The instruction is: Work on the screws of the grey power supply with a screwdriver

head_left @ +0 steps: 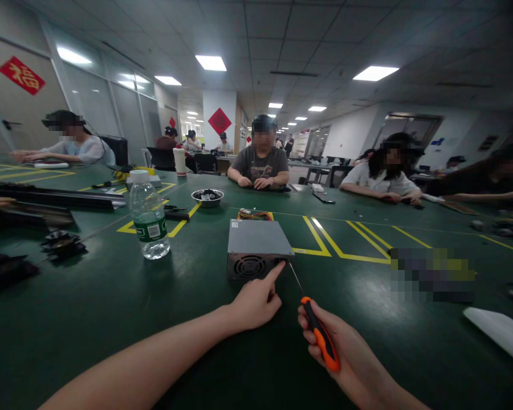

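A grey computer power supply sits on the green table in front of me, its fan grille facing me and coloured cables behind it. My left hand stretches its index finger to the right end of that front face, by the dark socket there, with the other fingers curled and nothing in them. Wrapped in my right hand is an orange and black screwdriver. Its thin shaft points up and left, the tip close to the power supply's right front corner; whether they touch I cannot tell.
Left of the power supply stand a water bottle and a metal bowl of small dark parts. Dark metal parts lie at the left. A white object and a blurred-out item lie right. Several people sit around the table.
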A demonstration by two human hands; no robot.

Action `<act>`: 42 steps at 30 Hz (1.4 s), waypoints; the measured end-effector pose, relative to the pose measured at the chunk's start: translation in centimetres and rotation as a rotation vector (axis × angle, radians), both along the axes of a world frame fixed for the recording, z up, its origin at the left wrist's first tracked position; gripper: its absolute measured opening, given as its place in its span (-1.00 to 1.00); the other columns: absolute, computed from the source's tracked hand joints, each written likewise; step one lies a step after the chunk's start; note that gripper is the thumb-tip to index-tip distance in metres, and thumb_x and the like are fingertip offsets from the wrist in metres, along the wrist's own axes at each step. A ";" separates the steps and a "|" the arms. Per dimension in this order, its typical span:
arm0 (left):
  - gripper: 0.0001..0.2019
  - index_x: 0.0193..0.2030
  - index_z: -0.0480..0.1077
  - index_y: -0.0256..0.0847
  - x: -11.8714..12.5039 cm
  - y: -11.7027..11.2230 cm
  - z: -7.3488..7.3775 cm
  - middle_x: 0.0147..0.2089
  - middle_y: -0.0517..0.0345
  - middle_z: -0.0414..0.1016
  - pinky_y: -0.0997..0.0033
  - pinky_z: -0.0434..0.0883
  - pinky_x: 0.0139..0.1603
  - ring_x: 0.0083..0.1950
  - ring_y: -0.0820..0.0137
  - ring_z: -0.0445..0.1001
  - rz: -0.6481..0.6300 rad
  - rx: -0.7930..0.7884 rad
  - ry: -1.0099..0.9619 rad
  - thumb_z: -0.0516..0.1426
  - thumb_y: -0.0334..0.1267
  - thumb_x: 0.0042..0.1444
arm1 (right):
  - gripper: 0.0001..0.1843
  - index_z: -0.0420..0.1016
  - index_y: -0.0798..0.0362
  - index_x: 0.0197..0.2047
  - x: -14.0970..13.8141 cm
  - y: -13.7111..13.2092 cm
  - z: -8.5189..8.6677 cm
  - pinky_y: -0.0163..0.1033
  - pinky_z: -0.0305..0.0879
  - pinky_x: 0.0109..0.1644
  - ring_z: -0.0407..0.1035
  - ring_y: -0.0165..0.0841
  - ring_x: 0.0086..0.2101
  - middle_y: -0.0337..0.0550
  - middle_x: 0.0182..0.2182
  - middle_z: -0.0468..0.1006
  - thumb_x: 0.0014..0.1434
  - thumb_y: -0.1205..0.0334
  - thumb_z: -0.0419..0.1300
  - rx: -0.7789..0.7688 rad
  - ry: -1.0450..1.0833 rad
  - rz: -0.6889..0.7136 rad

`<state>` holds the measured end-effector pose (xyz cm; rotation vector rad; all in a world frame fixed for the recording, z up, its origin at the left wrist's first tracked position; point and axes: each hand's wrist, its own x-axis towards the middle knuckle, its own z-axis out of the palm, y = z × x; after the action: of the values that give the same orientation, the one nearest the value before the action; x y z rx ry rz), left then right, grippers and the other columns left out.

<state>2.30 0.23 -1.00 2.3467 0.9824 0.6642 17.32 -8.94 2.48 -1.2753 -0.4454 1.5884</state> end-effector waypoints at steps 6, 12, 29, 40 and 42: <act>-0.29 0.32 -0.26 -0.13 0.0 0.1 -0.1 -0.48 0.34 0.36 0.51 0.17 -0.40 -0.46 0.50 0.31 0.000 0.003 0.019 -0.03 -0.37 0.03 | -0.86 0.35 0.16 -0.36 0.0 0.1 0.1 -0.53 -0.03 -0.72 0.13 -0.62 -0.68 -0.26 -0.57 0.34 0.18 0.28 0.06 0.027 -0.009 -0.019; -0.28 0.32 -0.26 -0.12 0.0 0.1 0.0 -0.49 0.35 0.32 0.52 0.19 -0.39 -0.46 0.50 0.31 -0.006 -0.011 0.017 -0.03 -0.39 0.03 | -0.79 0.27 0.14 -0.51 -0.2 0.0 0.5 -0.56 -0.04 -0.71 0.05 -0.65 -0.73 -0.32 -0.69 0.25 0.16 0.33 0.08 0.011 -0.088 0.003; -0.27 0.32 -0.30 -0.12 0.0 0.0 0.4 -0.48 0.32 0.36 0.50 0.20 -0.39 -0.46 0.48 0.33 -0.005 -0.019 0.069 -0.03 -0.39 0.04 | -0.52 0.19 0.03 -0.10 2.0 0.3 0.5 -0.44 0.11 -0.67 0.21 -0.56 -0.61 -0.22 -0.31 0.34 -0.11 0.28 0.24 0.305 -0.695 0.154; -0.27 0.32 -0.31 -0.07 -0.2 -0.2 1.0 -0.43 0.29 0.37 0.49 0.23 -0.37 -0.43 0.47 0.36 -0.013 -0.042 0.078 -0.02 -0.36 0.06 | -0.78 0.32 0.02 -0.12 4.6 0.0 1.2 -0.18 0.35 -0.28 0.39 -0.27 -0.28 -0.06 -0.22 0.42 0.14 0.31 0.00 0.880 -1.784 0.098; -0.27 0.32 -0.31 -0.07 -0.2 -0.2 1.1 -0.43 0.30 0.36 0.50 0.23 -0.37 -0.43 0.48 0.36 -0.017 -0.049 0.074 -0.02 -0.37 0.06 | -0.79 0.34 0.02 -0.12 4.7 -0.2 1.3 -0.18 0.35 -0.23 0.40 -0.28 -0.26 -0.08 -0.23 0.45 0.18 0.30 -0.01 0.967 -1.844 0.080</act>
<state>2.07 0.07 0.07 2.3480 0.9985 0.5442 22.01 -9.11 3.80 -1.4870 -2.0123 -0.3423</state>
